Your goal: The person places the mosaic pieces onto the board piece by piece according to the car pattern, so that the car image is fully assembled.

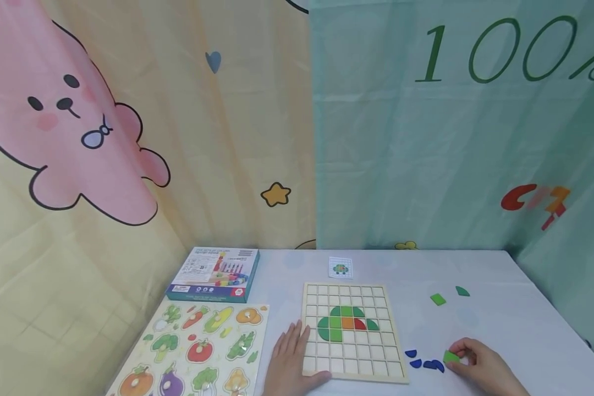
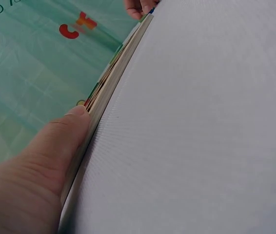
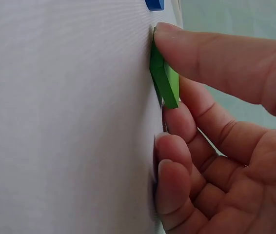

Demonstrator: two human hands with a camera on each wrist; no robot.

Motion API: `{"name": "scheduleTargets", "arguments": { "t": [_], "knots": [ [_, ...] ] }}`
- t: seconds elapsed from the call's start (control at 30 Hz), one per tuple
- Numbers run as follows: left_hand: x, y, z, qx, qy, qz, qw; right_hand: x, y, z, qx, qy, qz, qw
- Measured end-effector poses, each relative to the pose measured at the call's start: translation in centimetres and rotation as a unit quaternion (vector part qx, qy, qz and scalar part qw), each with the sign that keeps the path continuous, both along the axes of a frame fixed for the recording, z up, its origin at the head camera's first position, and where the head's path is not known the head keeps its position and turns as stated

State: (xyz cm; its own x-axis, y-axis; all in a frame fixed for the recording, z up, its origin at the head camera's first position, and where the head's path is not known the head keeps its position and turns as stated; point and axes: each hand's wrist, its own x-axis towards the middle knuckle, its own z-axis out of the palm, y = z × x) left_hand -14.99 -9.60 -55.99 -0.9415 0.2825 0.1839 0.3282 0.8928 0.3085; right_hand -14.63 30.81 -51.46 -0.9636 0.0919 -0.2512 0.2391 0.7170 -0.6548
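In the head view my left hand rests at the lower left of a wooden grid board, fingers stretched along its left side and thumb at the front edge. The left wrist view shows that thumb against the board's rim. Green, orange and red pieces fill several squares in the board's middle. To the board's right, my right hand pinches a light green square tile between thumb and fingers, tilted close over the table. Several blue half-round pieces lie just left of that hand.
Farther back on the right lie another light green tile and a dark green quarter-round piece. A small pattern card sits behind the board. On the left are a vegetable puzzle and a box. Curtains hang behind the table.
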Motion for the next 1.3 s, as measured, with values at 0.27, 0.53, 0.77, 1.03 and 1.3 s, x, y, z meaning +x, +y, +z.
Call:
{"name": "scheduleTargets", "arguments": {
  "t": [0.27, 0.53, 0.77, 1.03, 1.3],
  "knots": [
    [0.1, 0.0, 0.2, 0.009, -0.016, -0.002, 0.9998, 0.2, 0.0, 0.0, -0.011, 0.003, -0.005, 0.9999],
    [-0.1, -0.1, 0.2, 0.008, -0.021, -0.002, 0.9997, 0.3, -0.1, 0.1, -0.038, 0.003, -0.024, 0.999],
    [-0.2, -0.1, 0.2, 0.013, -0.025, -0.002, 0.9996, 0.1, -0.2, 0.1, -0.064, 0.009, -0.039, 0.9971],
    [-0.1, 0.0, -0.3, 0.008, -0.007, -0.003, 0.9999, 0.1, -1.2, 0.2, -0.044, 0.055, -0.03, 0.9971],
    [0.0, -0.1, 0.0, 0.005, -0.001, 0.0, 1.0, -0.8, -6.6, 1.4, -0.04, 0.114, -0.001, 0.9927]
  ]
}}
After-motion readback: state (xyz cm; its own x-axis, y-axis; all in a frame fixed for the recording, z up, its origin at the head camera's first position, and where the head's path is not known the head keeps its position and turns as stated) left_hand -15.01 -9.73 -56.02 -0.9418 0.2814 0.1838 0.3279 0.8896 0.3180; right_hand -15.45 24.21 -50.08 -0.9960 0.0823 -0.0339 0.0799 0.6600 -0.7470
